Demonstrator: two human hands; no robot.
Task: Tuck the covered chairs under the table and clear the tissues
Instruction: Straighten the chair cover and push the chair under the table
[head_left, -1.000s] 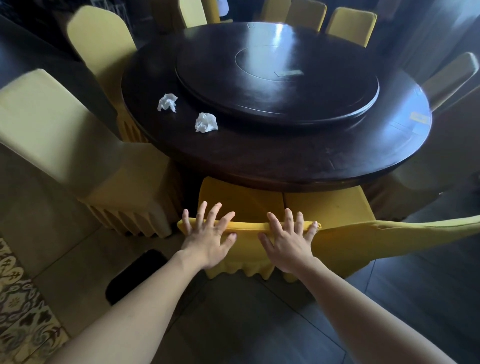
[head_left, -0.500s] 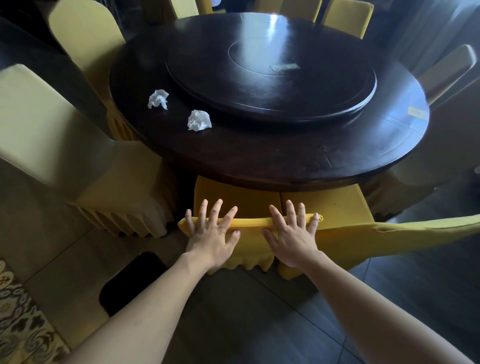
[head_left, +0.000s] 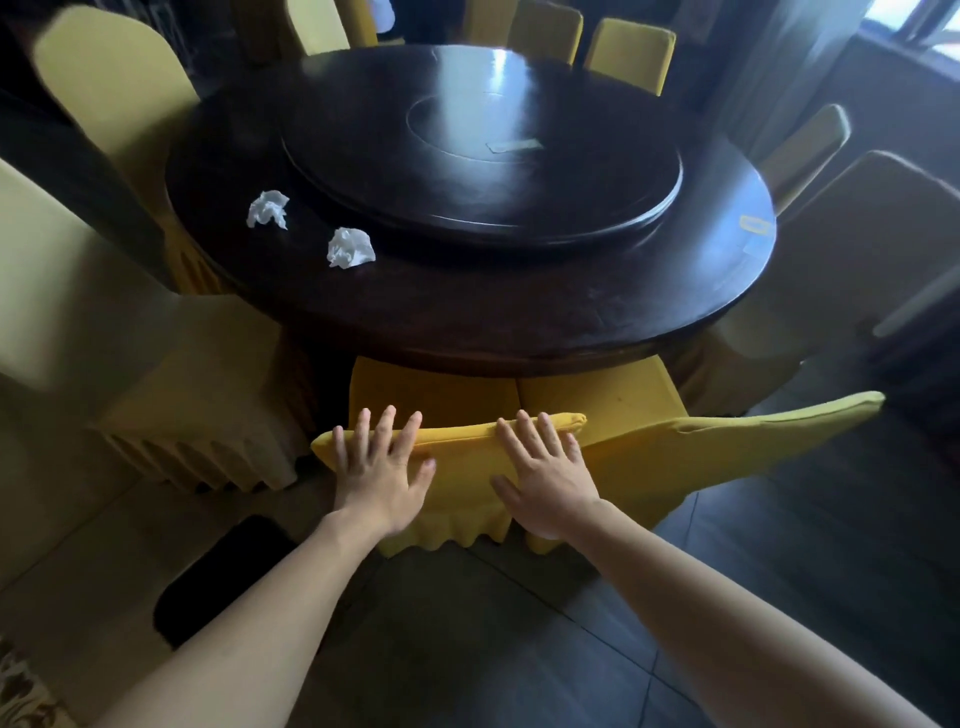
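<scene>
A round dark wooden table (head_left: 467, 322) with a raised turntable (head_left: 483, 171) fills the upper middle. Two crumpled white tissues lie on its left rim: one (head_left: 267, 208) farther left, one (head_left: 350, 248) nearer me. Directly below the table's near edge stands a yellow-covered chair (head_left: 457, 447), its seat partly under the table. My left hand (head_left: 382, 475) and my right hand (head_left: 545, 478) lie flat, fingers spread, on the top of its backrest. A second yellow chair (head_left: 701, 441) touches it on the right.
Pale yellow covered chairs stand at the left (head_left: 119, 332), far left (head_left: 114, 88) and right (head_left: 857, 249), with more behind the table (head_left: 628, 52). A dark mat (head_left: 218, 577) lies on the tiled floor at the lower left. A patterned rug edge (head_left: 21, 696) shows bottom left.
Both hands stay flat on the backrest while the view has risen, showing more of the far chairs. The chair seat appears slightly further under the table.
</scene>
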